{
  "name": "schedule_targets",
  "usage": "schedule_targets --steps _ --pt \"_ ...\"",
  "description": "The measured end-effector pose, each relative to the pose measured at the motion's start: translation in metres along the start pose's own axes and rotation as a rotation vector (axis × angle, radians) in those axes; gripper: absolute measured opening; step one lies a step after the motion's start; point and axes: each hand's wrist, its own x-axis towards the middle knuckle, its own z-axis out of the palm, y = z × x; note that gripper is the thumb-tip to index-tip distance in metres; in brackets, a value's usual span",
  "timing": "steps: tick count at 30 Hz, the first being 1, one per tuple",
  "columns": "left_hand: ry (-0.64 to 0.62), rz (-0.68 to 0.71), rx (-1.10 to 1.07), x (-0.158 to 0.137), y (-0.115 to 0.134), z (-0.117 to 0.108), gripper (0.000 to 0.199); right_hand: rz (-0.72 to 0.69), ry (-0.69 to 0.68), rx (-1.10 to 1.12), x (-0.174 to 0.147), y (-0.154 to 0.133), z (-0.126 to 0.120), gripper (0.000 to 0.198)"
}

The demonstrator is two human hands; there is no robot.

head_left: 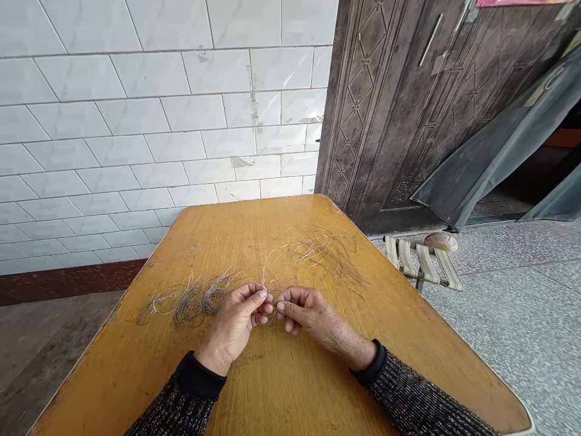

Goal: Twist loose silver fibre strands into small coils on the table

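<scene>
A thin wire (264,274) is being pinched between the thumb and forefinger of the left hand (232,324), its free end being held up and curving away beyond the fingertips. The right hand (313,313) is being held just beside it, thumb and forefinger being pressed together at the wire; their exact grip cannot be told. Both wrists are being angled inward over the table (281,393), with dark, flecked sleeves (179,396) being worn to the wrists. To the left of the left hand, coils (213,298) are being spread in a row. Beyond the right hand, loose strands (318,247) are being supported by the tabletop. Well right of it, a stool (424,261) is being seen beside the table.
</scene>
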Motion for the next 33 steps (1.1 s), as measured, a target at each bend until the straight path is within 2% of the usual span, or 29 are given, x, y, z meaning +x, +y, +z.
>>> schedule_targets --steps 10,26,30,33 --pt "-0.057 -0.014 -0.071 -0.0006 0.0007 0.0016 0.021 -0.015 0.025 0.070 -0.0029 -0.0050 0.0026 0.039" --pt "-0.093 -0.057 -0.156 0.0007 -0.0010 -0.0014 0.020 -0.050 0.068 0.035 -0.0037 -0.0036 0.0013 0.038" --pt "-0.087 -0.024 -0.087 0.0010 0.0002 -0.0031 0.020 -0.030 0.054 0.043 -0.0031 -0.0049 -0.0027 0.038" --pt "-0.056 0.036 0.059 0.0017 0.0012 -0.0044 0.019 -0.010 0.072 -0.009 0.0002 -0.0026 -0.0059 0.039"
